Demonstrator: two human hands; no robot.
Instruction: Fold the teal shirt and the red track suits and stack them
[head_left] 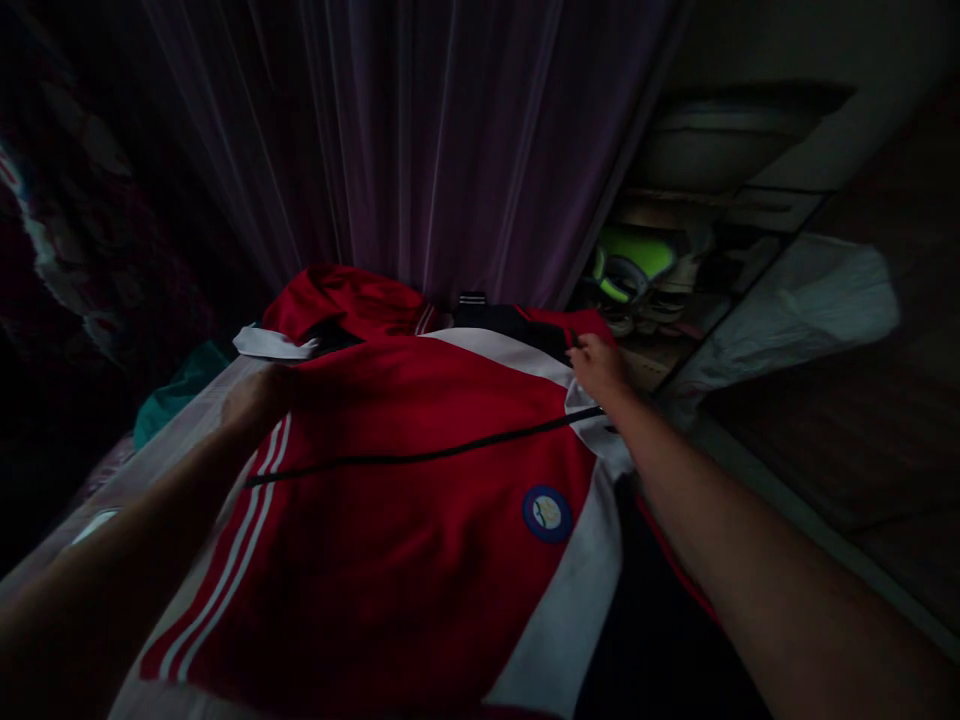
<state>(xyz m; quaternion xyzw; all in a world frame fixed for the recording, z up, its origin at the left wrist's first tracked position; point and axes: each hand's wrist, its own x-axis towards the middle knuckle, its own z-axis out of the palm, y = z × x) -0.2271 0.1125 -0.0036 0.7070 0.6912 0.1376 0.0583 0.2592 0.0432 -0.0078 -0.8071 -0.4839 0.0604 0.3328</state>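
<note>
While the red garment (405, 540) lies at frame centre, its long axis running bottom to top, my right hand (600, 368) pinches its right edge; whether my left hand (259, 398) grips, I cannot tell.

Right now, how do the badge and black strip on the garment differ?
Shape: the badge is round; the strip is long and thin.
Colour: the badge has a blue rim around a pale centre; the strip is black.
Extent: the badge covers a small spot toward the right; the strip crosses most of the red part.
Both are on the garment.
</note>
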